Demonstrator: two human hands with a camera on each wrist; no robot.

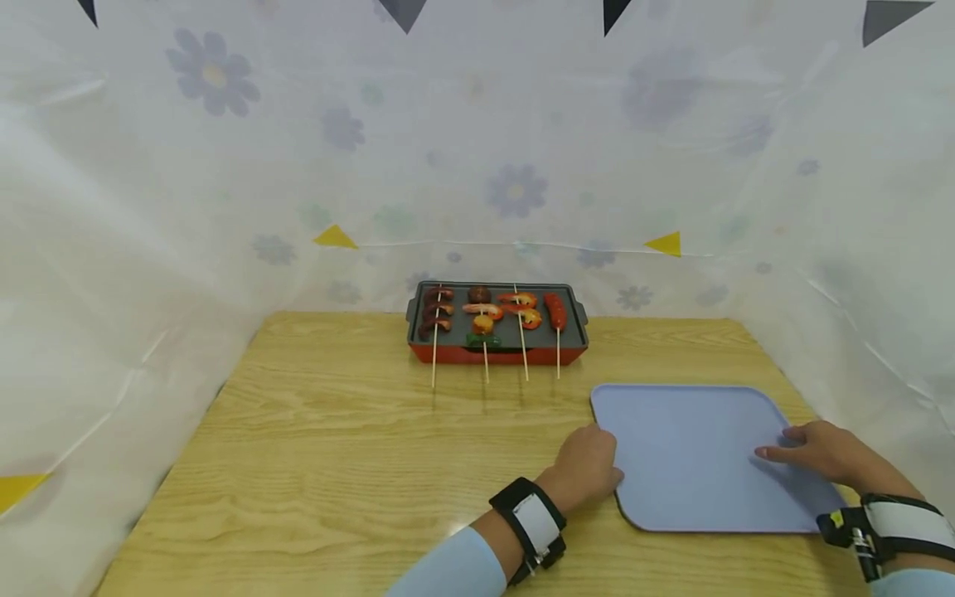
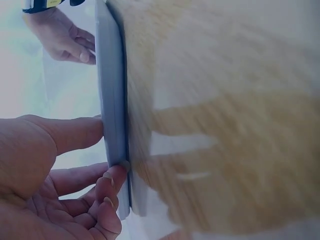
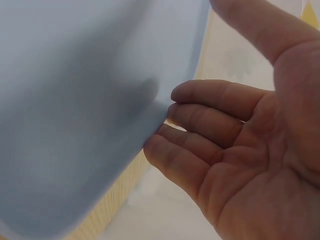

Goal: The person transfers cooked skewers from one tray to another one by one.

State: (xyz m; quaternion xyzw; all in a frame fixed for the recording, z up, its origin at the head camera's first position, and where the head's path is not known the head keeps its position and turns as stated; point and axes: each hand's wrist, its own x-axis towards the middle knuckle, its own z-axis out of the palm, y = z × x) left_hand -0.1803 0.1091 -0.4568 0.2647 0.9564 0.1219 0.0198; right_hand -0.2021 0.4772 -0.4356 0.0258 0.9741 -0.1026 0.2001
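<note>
A pale blue tray with rounded corners lies on the right of the table in the head view. My left hand pinches its left edge; in the left wrist view the thumb is on the top face and fingertips bear against the rim. My right hand is over the tray's right edge. In the right wrist view its loosely extended fingers touch the tray's rim, and the thumb is spread apart from them, its tip by the rim.
Beyond the tray, a red and dark grey tabletop grill stands at the back of the wooden table. Several food skewers lie across it, including a sausage skewer, with sticks jutting over the front. Flowered translucent sheeting encloses the table.
</note>
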